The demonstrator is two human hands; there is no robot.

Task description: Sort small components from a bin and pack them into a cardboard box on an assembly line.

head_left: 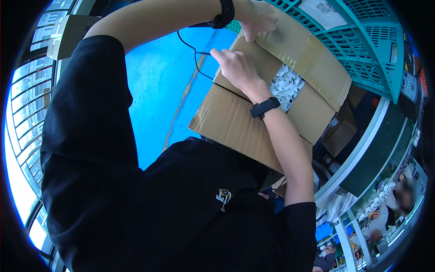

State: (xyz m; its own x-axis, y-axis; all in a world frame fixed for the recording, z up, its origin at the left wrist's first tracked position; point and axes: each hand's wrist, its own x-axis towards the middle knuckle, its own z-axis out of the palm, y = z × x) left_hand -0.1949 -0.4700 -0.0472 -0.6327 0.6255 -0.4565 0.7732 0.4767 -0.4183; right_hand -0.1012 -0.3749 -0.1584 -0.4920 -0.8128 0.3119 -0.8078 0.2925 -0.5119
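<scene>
An open cardboard box (235, 120) stands in front of me, its flaps partly folded over. Through the gap between them show many small white pieces (287, 87). At the far end of the box, my left hand (257, 20) is closed, its fingers bent over the corner of the long far flap (301, 47). My right hand (236, 68) lies over the left flap with its fingers closed. A thin dark rod (203, 53) sticks out leftward from those fingers; its exact kind is hard to make out. Both wrists wear black bands.
A blue floor (156, 90) with a worn seam lies left of the box, and a thin black cord (186, 44) hangs there. Teal plastic crates (362, 50) stand at the far right. Past a white-edged bench (358, 154), other people sit at lower right. A barred window is at left.
</scene>
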